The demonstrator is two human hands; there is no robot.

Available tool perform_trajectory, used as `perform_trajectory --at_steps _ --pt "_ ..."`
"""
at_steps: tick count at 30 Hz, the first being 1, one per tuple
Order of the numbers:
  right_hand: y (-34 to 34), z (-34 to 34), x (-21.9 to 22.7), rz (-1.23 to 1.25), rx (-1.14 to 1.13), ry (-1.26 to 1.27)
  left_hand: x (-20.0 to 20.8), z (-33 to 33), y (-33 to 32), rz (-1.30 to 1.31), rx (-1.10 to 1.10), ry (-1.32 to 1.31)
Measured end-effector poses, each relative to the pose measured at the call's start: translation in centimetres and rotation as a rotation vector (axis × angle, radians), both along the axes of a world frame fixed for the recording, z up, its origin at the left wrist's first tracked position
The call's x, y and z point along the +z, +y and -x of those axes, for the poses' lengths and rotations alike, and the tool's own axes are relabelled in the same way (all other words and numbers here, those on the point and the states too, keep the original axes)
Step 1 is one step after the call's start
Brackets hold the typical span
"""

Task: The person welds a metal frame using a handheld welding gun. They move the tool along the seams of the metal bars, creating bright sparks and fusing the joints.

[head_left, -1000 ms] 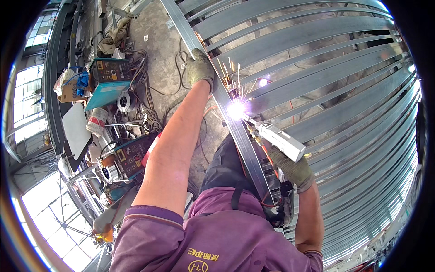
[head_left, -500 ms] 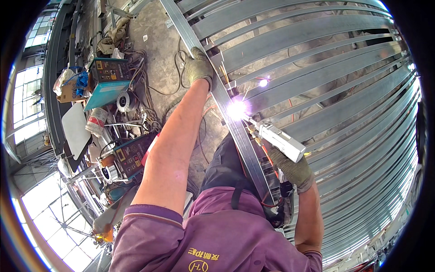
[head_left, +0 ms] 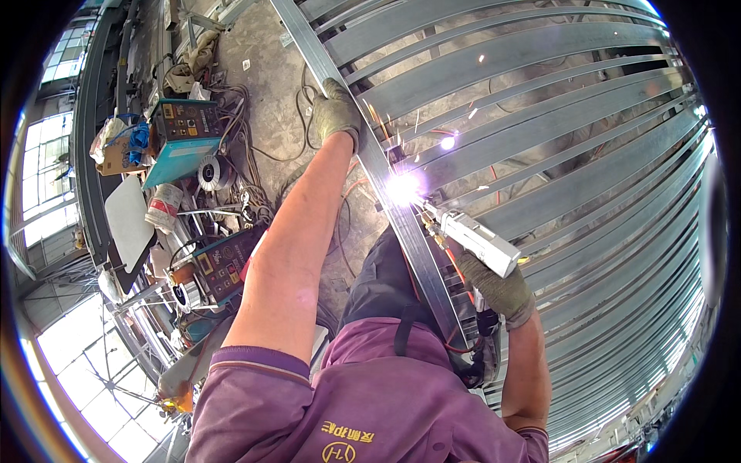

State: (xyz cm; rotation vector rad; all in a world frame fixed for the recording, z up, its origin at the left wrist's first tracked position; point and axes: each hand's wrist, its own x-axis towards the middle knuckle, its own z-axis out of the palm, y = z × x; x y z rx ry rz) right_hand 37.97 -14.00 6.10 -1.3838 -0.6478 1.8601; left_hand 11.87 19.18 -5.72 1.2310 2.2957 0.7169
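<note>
While left hand (head_left: 336, 112) touches rail (head_left: 376, 168), torch (head_left: 480, 241) in right hand (head_left: 500, 292), glare (head_left: 404, 187) ahead

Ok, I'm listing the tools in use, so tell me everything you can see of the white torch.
The white torch has a smooth, boxy, hard-looking body, a slim nozzle and brass-coloured fittings beneath. It slants, nozzle toward the picture's upper left, at the grey metal rail. A violet-white glare at the tip hides whether it touches metal. The gloved right grip is closed around its handle, which is mostly hidden.
</note>
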Motion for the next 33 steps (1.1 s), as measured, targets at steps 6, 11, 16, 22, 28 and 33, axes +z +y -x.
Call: perform_trajectory --at_steps 6,11,16,22,28,33 --pt "-0.2 0.1 -0.4 0.042 -0.022 0.042 1.7 -0.5 -0.1 0.042 -0.02 0.005" --pt "-0.1 0.2 -0.6 0.023 -0.007 0.035 1.9 -0.6 0.0 0.032 0.018 -0.004" --pt "0.0 0.2 -0.3 0.053 -0.008 0.05 1.5 0.0 0.4 0.042 0.009 -0.001" --pt "0.1 0.3 -0.7 0.052 0.0 0.063 1.6 0.0 0.7 0.046 0.009 0.061" --pt "0.4 0.6 -0.6 0.043 0.004 0.063 0.5 1.0 1.4 0.021 0.013 0.047" --pt "0.4 1.2 -0.9 -0.051 -0.044 0.04 0.5 1.4 1.7 0.032 0.012 0.021"
